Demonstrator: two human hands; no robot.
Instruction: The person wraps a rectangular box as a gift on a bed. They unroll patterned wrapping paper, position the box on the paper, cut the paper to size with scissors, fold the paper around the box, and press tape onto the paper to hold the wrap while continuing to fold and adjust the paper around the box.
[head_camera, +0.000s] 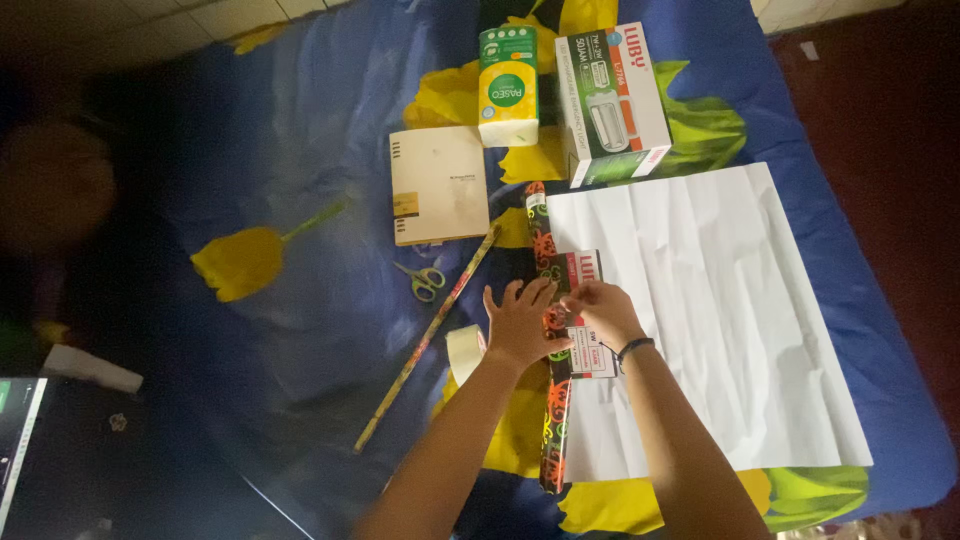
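Observation:
My left hand (520, 320) lies flat with fingers spread on a dark roll of patterned wrapping paper (548, 420), which runs down the left edge of its unrolled white underside (720, 300). My right hand (603, 308) rests on a small red-and-white box (590, 355) that lies on the sheet right beside the roll. A black band circles my right wrist. Both hands press side by side where the roll meets the box.
A roll of tape (464, 352), a thin patterned stick (430, 335) and green-handled scissors (424, 280) lie to the left on the blue flowered cloth (300, 160). Farther back are a beige box (438, 184), a green-and-white tissue pack (508, 85) and a larger box (612, 100).

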